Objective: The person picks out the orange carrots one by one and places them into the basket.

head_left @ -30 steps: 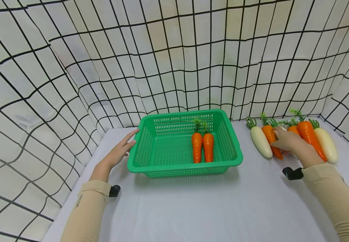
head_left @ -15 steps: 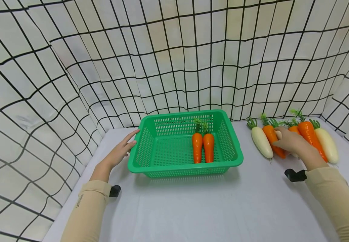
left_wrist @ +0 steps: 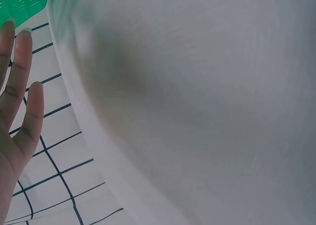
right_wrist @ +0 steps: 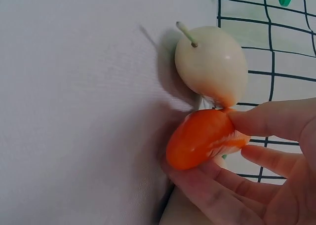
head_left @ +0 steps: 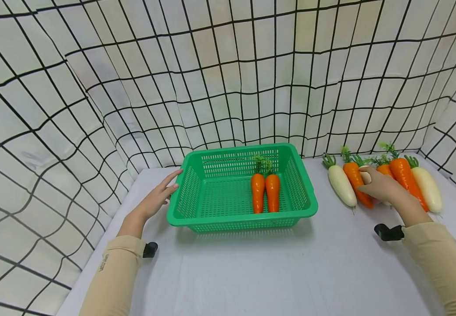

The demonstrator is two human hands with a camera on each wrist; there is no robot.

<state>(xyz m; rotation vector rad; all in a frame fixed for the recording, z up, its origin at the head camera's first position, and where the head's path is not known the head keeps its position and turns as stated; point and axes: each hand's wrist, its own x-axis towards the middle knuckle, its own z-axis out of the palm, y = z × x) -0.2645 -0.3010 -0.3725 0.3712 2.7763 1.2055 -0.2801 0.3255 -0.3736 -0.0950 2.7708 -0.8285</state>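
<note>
In the head view, my right hand (head_left: 383, 186) is among the vegetables at the right, its fingers on a carrot (head_left: 355, 181). The right wrist view has this carrot (right_wrist: 200, 138) end-on, pinched between thumb and fingers. A white radish (head_left: 341, 185) lies just left of it; another pale radish (head_left: 365, 176) is mostly hidden by the hand. My left hand (head_left: 154, 199) rests with extended fingers at the left rim of the green basket (head_left: 235, 220). Inside the basket, on its right side, two carrots (head_left: 257, 192) lie side by side, leafy tops toward the back.
Beyond my right hand lie a large carrot (head_left: 407, 180), a partly covered carrot (head_left: 385, 169) and a white radish (head_left: 426, 188). A white cloth covers the table (head_left: 243, 272). White sheeting with a black grid (head_left: 228, 79) rises behind and at both sides.
My right hand has shifted slightly right, and the lower end of the carrot has swung right with it, away from the left radish. The left hand and basket have stayed put.
</note>
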